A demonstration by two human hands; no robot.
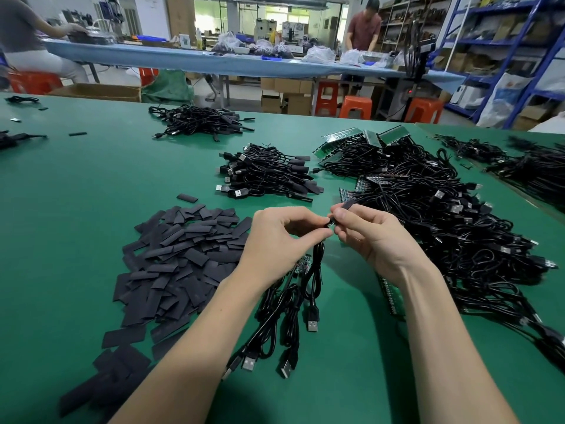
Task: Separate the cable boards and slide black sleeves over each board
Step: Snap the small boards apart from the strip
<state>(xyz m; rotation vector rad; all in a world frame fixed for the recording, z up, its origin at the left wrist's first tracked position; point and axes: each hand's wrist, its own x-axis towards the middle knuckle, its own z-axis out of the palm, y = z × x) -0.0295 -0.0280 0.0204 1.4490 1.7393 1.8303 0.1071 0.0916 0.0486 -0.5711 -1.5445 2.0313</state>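
Right now the sleeve step is under way. The right hand (363,231) pinches a black sleeve (346,207) between thumb and fingers, clamped tight on it. The left hand (284,237) pinches the end of a cable (318,264) between thumb and finger, just beside the sleeve. The little board at that meeting point is hidden by the fingertips, so I cannot tell how far the sleeve is on. More cables hang down from the left hand to the green table (76,194), and one bare board (302,264) peeks out below the palm. A big pile of loose sleeves (183,255) lies to the left. I think the next move needs the sleeve mouth lined up straight with the board, then a gentle push along it.
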